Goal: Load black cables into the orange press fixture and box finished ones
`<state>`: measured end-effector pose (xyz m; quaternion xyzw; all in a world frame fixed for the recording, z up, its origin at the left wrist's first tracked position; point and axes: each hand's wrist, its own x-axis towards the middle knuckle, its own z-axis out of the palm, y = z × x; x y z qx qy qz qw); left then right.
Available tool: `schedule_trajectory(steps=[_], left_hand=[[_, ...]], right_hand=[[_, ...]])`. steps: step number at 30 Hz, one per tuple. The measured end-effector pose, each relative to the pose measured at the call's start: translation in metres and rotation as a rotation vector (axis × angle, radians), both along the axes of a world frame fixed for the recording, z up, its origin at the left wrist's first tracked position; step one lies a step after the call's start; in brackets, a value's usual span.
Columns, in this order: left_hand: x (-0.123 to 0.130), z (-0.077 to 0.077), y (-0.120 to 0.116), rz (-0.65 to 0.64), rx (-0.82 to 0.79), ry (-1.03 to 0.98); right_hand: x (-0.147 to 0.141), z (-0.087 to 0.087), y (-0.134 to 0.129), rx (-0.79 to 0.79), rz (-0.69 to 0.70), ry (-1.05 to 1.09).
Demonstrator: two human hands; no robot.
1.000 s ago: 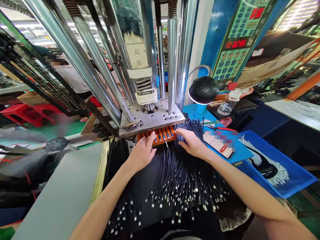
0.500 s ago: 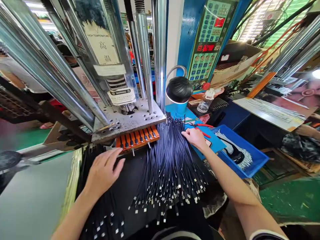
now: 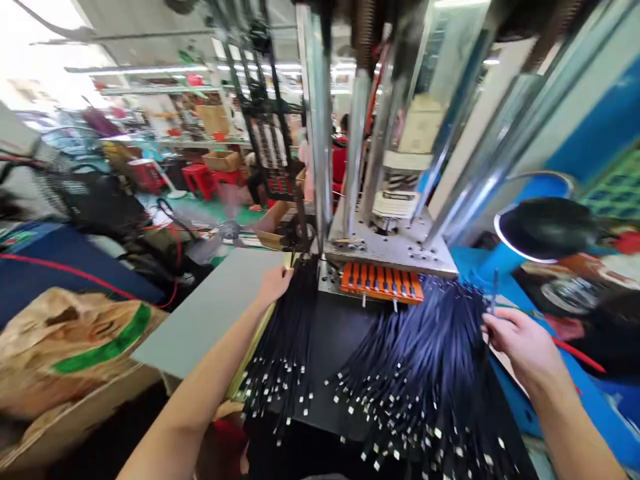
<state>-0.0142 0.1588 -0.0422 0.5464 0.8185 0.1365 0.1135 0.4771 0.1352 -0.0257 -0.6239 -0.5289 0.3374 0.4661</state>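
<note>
A large fan of black cables [image 3: 430, 360] with small metal plugs lies on the dark worktop, right of centre. At its right edge my right hand [image 3: 523, 343] is closed on a black cable [image 3: 495, 293], whose end sticks up above the fingertips. A smaller bundle of black cables [image 3: 287, 340] lies on the left. My left hand [image 3: 274, 285] is pinched closed at that bundle's upper end; blur hides what is between the fingers. Between the bundles, an orange mould [image 3: 383, 283] with several dark cable ends in its slots sits under the press plate [image 3: 390, 250].
Steel columns [image 3: 356, 153] rise from the press. A black lamp head [image 3: 547, 229] stands at the right, above a blue surface with red-handled pliers [image 3: 580, 353]. On the left are a grey board [image 3: 210, 300], a brown sack [image 3: 75, 360] and a fan [image 3: 75, 167].
The view has swung left. My left hand has moved from the mould's front to the left bundle and closed. My right hand now has a cable raised at the right bundle's edge.
</note>
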Motion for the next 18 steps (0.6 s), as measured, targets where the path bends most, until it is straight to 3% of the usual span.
schedule_trajectory(steps=[3, 8, 12, 15, 18], left_hand=[[-0.009, -0.001, 0.001, 0.031, 0.088, -0.112], [-0.012, 0.007, -0.003, -0.027, 0.118, -0.252], [-0.009, 0.016, -0.006, -0.068, 0.078, -0.285], [-0.001, 0.028, -0.015, -0.093, 0.139, -0.205], [0.012, 0.051, -0.03, -0.178, 0.25, -0.125]], right_hand=[[-0.02, 0.033, -0.022, -0.235, 0.156, 0.255], [-0.081, 0.079, -0.062, -0.333, 0.55, 0.088], [-0.123, 0.087, -0.064, -0.3, 0.778, -0.029], [-0.143, 0.083, -0.059, -0.17, 0.841, -0.098], [-0.156, 0.082, -0.056, -0.044, 0.856, -0.138]])
